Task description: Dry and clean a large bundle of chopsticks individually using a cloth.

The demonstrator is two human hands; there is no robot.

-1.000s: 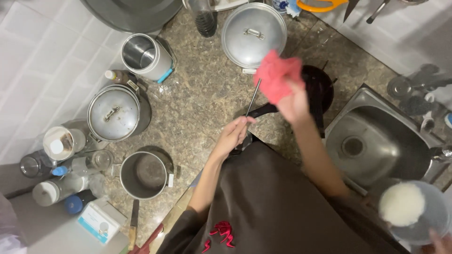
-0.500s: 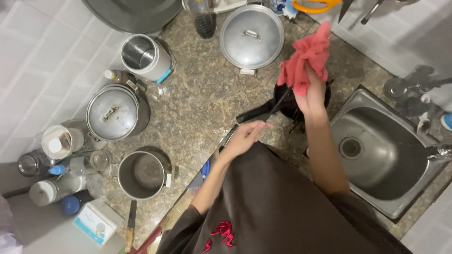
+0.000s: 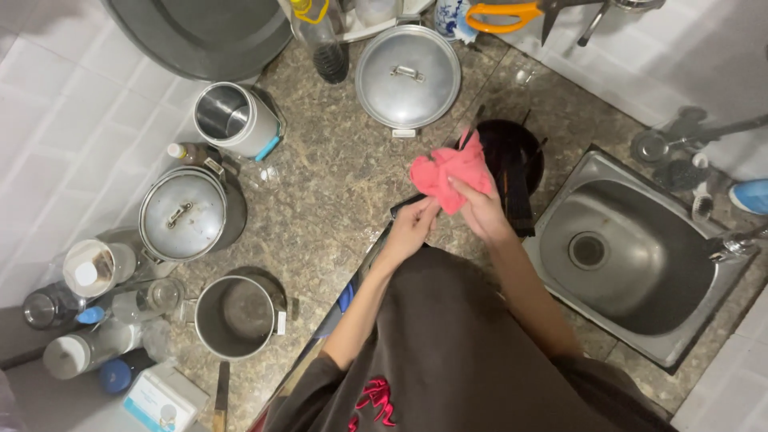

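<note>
My right hand [image 3: 482, 210] is shut on a crumpled pink cloth [image 3: 448, 172], holding it over the near edge of a black pan [image 3: 512, 156] on the speckled stone counter [image 3: 336, 184]. My left hand [image 3: 412, 228] is just left of it, fingers curled at the pan's dark handle [image 3: 402, 206] and touching the lower edge of the cloth. Most of the handle is hidden by my hands and the cloth.
A steel sink [image 3: 632, 256] lies to the right. A lidded pot [image 3: 408, 76] stands behind the pan. A steel mug [image 3: 234, 118], another lidded pot [image 3: 188, 212] and an open pot [image 3: 236, 316] sit at left, with several jars, bottles, a box and a knife [image 3: 221, 396].
My right hand has brought the pink cloth down from above the pan to its near edge, next to my left hand. The left hand stayed at the handle.
</note>
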